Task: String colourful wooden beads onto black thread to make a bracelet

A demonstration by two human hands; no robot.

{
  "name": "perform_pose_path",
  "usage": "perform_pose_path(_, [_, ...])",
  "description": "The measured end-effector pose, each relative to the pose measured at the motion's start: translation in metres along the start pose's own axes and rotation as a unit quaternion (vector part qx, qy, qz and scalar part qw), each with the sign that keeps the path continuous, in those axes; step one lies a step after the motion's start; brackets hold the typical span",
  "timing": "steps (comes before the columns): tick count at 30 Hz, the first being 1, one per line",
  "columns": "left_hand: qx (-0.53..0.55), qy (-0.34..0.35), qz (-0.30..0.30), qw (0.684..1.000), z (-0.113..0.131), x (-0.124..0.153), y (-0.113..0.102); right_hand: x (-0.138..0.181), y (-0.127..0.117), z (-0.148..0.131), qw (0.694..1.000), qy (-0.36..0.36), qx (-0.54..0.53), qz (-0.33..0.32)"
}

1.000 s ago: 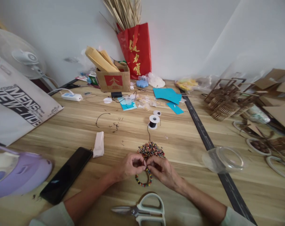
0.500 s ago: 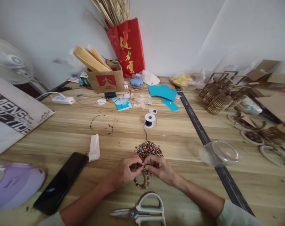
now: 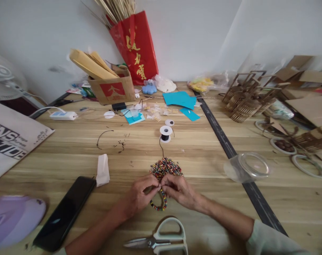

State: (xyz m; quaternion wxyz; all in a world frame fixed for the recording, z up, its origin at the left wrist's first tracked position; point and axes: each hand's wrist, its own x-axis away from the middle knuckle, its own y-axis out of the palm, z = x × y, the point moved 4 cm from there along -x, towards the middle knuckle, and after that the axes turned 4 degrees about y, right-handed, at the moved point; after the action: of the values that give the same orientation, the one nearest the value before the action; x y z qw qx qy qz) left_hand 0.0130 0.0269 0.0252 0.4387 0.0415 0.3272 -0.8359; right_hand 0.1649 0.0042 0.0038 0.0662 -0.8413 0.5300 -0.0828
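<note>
My left hand (image 3: 142, 194) and my right hand (image 3: 178, 190) meet fingertip to fingertip over a ring of small coloured beads, a bead bracelet (image 3: 159, 204), which hangs between them on the wooden table (image 3: 70, 148). Both hands pinch the thin black cord at the top of the bracelet. Just beyond my fingers lies a pile of loose coloured beads (image 3: 164, 167). The black cord runs from there to a white spool (image 3: 165, 133).
White-handled scissors (image 3: 161, 240) lie near the front edge. A black phone (image 3: 63, 212) and a folded tissue (image 3: 102, 170) sit left. A clear plastic jar (image 3: 247, 168) lies on its side at right. A cardboard box (image 3: 113, 89), red bag (image 3: 134, 46) and blue paper (image 3: 180, 100) stand behind.
My hands stay pinched together on the bracelet cord, with small finger movements. The view has tilted, so everything on the table has shifted slightly left and up in the picture.
</note>
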Motion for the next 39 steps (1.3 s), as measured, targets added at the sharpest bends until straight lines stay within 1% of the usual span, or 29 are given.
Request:
perform_pose_path(2, [0.007, 0.009, 0.001, 1.0, 0.001, -0.001, 0.0, 0.003, -0.002, -0.007, 0.998, -0.023, 0.062, -0.006])
perform_pose_path(7, [0.028, 0.024, -0.007, 0.999, 0.002, 0.001, 0.0, 0.005, -0.004, -0.02, 0.985, -0.079, 0.154, -0.024])
perform_pose_path(12, [0.037, 0.024, -0.009, 0.999, 0.004, 0.001, -0.002, 0.004, -0.004, -0.02, 0.951, -0.1, 0.29, -0.04])
perform_pose_path(14, [0.048, 0.012, -0.015, 0.999, 0.005, 0.001, -0.003, 0.003, -0.005, -0.019, 0.942, -0.1, 0.318, -0.043])
perform_pose_path(16, [0.064, -0.038, -0.023, 0.997, 0.003, 0.001, -0.003, 0.003, -0.006, -0.019, 0.942, -0.103, 0.318, -0.035])
perform_pose_path(19, [0.081, -0.128, -0.025, 0.988, -0.005, 0.004, -0.003, 0.004, -0.007, -0.018, 0.949, -0.118, 0.292, -0.013])
perform_pose_path(22, [0.087, -0.172, -0.01, 0.981, -0.012, 0.008, -0.005, 0.004, -0.007, -0.016, 0.954, -0.138, 0.265, 0.005])
perform_pose_path(26, [0.104, -0.179, -0.012, 0.978, -0.013, 0.008, -0.005, 0.004, -0.007, -0.013, 0.956, -0.161, 0.243, 0.028])
perform_pose_path(31, [0.137, -0.175, -0.028, 0.975, -0.013, 0.008, -0.003, 0.004, -0.007, -0.013, 0.95, -0.181, 0.253, 0.026])
perform_pose_path(35, [0.157, -0.176, -0.008, 0.972, -0.014, 0.007, -0.003, 0.005, -0.007, -0.015, 0.936, -0.188, 0.298, 0.026])
perform_pose_path(39, [0.217, -0.17, 0.009, 0.961, -0.012, 0.001, -0.003, 0.007, -0.006, -0.017, 0.912, -0.184, 0.364, 0.031])
